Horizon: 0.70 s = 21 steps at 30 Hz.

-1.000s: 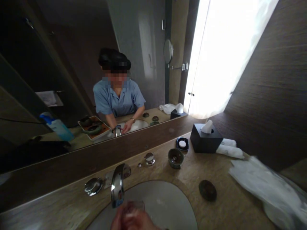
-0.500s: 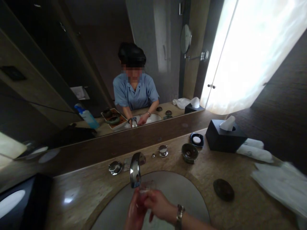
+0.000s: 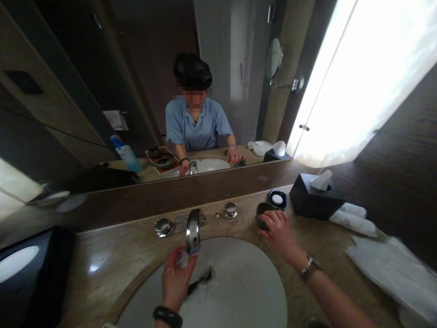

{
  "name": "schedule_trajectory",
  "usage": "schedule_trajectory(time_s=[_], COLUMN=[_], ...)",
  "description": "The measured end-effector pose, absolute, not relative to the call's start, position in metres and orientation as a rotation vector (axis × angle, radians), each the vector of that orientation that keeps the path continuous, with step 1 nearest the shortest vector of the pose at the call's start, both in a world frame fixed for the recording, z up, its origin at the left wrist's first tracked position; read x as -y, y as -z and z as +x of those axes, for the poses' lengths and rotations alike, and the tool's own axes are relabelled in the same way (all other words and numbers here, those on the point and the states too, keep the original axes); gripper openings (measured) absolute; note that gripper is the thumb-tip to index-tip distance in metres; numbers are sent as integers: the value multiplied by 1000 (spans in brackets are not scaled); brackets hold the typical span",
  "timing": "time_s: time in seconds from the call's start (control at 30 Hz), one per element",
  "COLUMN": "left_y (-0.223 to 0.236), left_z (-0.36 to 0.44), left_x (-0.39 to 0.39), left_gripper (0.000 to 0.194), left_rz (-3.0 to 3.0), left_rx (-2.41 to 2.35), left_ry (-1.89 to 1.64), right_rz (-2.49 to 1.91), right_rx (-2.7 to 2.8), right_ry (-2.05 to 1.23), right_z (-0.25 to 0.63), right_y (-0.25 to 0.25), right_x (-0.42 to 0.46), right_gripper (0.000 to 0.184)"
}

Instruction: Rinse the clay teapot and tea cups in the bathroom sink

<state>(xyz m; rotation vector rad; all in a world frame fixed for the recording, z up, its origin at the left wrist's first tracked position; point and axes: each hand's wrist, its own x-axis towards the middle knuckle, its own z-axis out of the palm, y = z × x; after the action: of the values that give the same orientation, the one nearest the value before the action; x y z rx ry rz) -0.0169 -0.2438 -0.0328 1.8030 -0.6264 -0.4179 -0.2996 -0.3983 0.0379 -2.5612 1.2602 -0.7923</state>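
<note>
My left hand (image 3: pixel 175 278) is over the white sink basin (image 3: pixel 246 291), just under the chrome faucet spout (image 3: pixel 193 230). Its fingers curl round a small clear glass (image 3: pixel 183 259), which is only partly visible. My right hand (image 3: pixel 278 230) stretches out over the stone counter (image 3: pixel 112 269) to the right of the basin. Its fingers close over the rim of a dark green bowl (image 3: pixel 262 210), hiding most of it. A black band is on my left wrist and a metal watch on my right.
Chrome tap handles (image 3: pixel 163 226) (image 3: pixel 231 209) flank the faucet. A soap dish (image 3: pixel 277 199), a black tissue box (image 3: pixel 316 196), rolled towels (image 3: pixel 353 216) and a loose white towel (image 3: pixel 392 269) lie to the right. A dark object (image 3: pixel 34 273) stands at the left. The mirror (image 3: pixel 136 91) runs behind.
My right hand left the glass and moved right to the green bowl. My left hand now holds the glass alone under the spout. The view shifted slightly right and down.
</note>
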Motion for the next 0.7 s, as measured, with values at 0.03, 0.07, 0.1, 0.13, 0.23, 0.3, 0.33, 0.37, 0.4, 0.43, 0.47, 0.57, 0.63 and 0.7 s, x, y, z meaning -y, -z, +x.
schedule_trajectory(time_s=[0.03, 0.07, 0.1, 0.13, 0.23, 0.3, 0.33, 0.37, 0.4, 0.43, 0.47, 0.57, 0.63, 0.7], left_y=[24, 16, 8, 1, -16, -25, -31, -37, -44, -51, -58, -78, -87, -90], left_z=[-17, -16, -15, -14, -2, 10, 17, 23, 28, 32, 35, 34, 27, 16], left_x=[239, 233, 228, 222, 207, 200, 197, 194, 191, 187, 184, 171, 162, 152], left_gripper=[62, 62, 62, 61, 58, 57, 57, 57, 56, 55, 55, 55, 58, 61], left_rz=[1851, 1879, 1904, 1921, 1925, 1914, 1918, 1927, 1938, 1943, 1934, 1892, 1891, 1901], left_rx=[670, 703, 734, 754, 750, 769, 785, 804, 822, 831, 819, 683, 614, 637], left_ry=[360, 321, 284, 253, 189, 136, 93, 41, -8, -49, -69, 40, 168, 213], right_rz=[-2603, -2640, -2672, -2696, -2696, -2608, -2516, -2389, -2234, -2055, -1847, -1086, -724, -592], right_rx=[-1303, -1315, -1305, -1292, -1308, -1292, -1255, -1204, -1147, -1079, -1004, -780, -694, -673], right_ry=[733, 663, 598, 554, 616, 812, 925, 1015, 1062, 1057, 1015, 783, 680, 646], right_z=[-306, -309, -310, -311, -314, -317, -316, -313, -306, -294, -279, -215, -172, -142], right_y=[-37, -35, -31, -29, -34, -45, -50, -54, -55, -52, -45, -9, 19, 43], right_x=[410, 420, 428, 434, 438, 430, 423, 413, 402, 390, 377, 339, 320, 309], right_gripper=[34, 30, 25, 22, 24, 24, 22, 21, 21, 22, 25, 41, 54, 57])
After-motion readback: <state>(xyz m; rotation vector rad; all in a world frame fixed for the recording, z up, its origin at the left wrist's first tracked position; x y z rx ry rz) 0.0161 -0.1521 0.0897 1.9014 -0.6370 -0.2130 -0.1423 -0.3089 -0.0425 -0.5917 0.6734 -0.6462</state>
